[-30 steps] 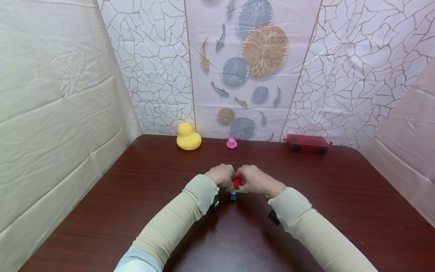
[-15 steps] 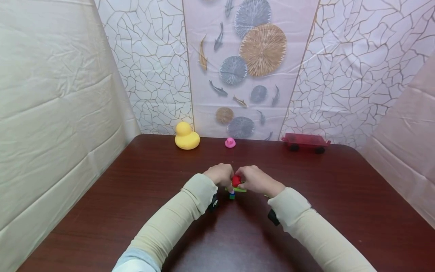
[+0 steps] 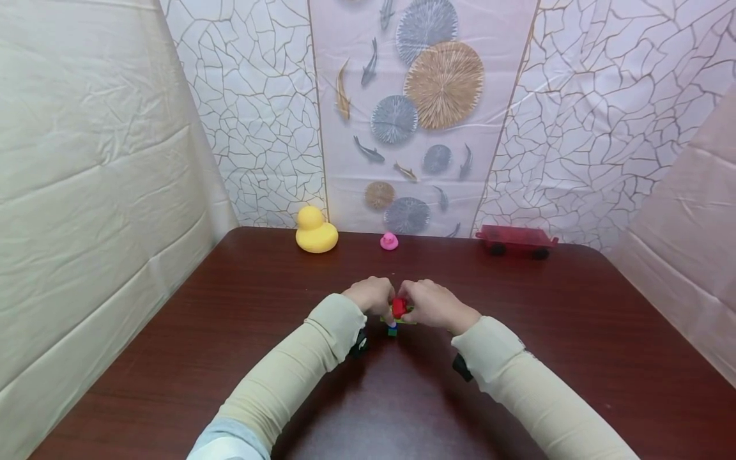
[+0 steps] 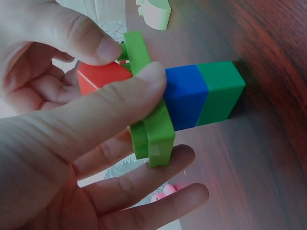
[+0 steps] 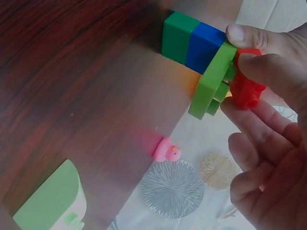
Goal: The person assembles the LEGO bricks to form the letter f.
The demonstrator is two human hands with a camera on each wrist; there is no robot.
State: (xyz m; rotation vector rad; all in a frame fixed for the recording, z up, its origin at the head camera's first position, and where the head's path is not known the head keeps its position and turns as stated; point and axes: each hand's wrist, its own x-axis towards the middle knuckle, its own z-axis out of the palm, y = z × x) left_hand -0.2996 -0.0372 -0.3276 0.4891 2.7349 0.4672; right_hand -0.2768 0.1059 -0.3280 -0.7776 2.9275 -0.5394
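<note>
A small toy brick stack stands upright on the table in front of me: a dark green block (image 4: pixel 220 93) at the bottom, a blue block (image 4: pixel 184 98) above it and a lime green studded plate (image 4: pixel 162 143) across the top. My left hand (image 3: pixel 370 298) holds the lime plate, its thumb pressed on the plate's side near the blue block. Above the plate, my right hand (image 3: pixel 436 306) pinches a red brick (image 5: pixel 247 86) between thumb and fingers. The red brick sits close against the plate's studs; whether it is fixed there cannot be told.
A rounded light green block (image 5: pixel 53 201) lies on the dark wood table (image 3: pixel 230 332), right of the stack. Along the back edge stand a yellow duck (image 3: pixel 316 233), a small pink duck (image 3: pixel 389 241) and a red toy wagon (image 3: pixel 516 240). Patterned cloth (image 3: pixel 264 128) hangs behind.
Both hands stay around the stack with almost the same grip. The head view has shifted slightly, and the red brick seems to have turned a little between the fingers.
</note>
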